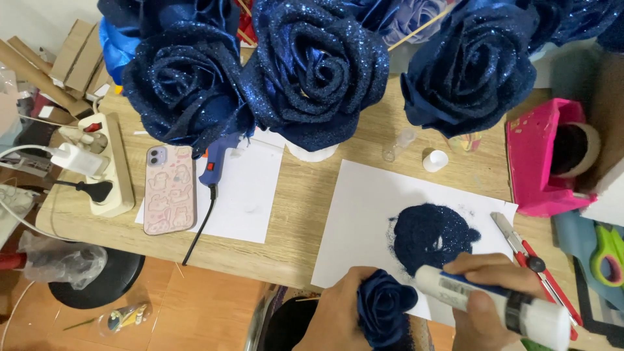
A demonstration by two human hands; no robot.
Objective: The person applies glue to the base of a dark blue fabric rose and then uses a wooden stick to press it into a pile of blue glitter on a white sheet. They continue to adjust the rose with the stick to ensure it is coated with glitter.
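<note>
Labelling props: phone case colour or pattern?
Pale pink phone case with cartoon figures, head view.

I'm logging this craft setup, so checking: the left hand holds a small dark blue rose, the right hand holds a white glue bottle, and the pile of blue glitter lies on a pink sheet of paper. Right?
Not quite: the sheet of paper under the pile of blue glitter is white, not pink, as the head view shows. The rest holds: the left hand holds the small dark blue rose, and the right hand holds the white glue bottle.
</note>
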